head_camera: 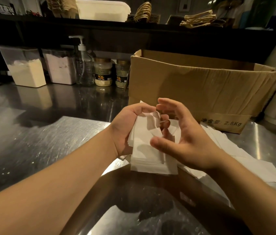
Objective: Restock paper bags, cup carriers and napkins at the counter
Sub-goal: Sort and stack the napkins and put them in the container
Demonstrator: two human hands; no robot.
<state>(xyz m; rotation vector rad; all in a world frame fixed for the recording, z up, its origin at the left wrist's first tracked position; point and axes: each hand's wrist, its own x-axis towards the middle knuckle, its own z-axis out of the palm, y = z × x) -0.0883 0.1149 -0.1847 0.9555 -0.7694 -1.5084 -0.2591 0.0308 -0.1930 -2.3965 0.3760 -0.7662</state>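
- Napkins [150, 155]: white stack held upright over the steel counter [37, 146], near centre; lower edge close to the counter, contact not clear.
- Left hand [127, 129] grips the stack from its left side, fingers curled round the top edge, where a few sheets are crumpled.
- Right hand [183, 138] just right of the stack, fingers spread and relaxed, thumb tip at the front sheet; holding nothing.
- More loose white sheets [232, 150] fanned flat on the counter, right of the stack, running under the right wrist.
- Cardboard box [201, 89] beyond the hands, far right, flaps open; printed on its near flap: Chinese characters, then "2.5Kg".
- Far left against the back: two clear tubs of powder [27, 72], a clear pump bottle [83, 65], two jars [103, 72] with black-and-orange labels, text too small to read.
- Upper shelf [100, 26]: brown paper bags with twine handles [200, 19], a white lidded bin [102, 10].
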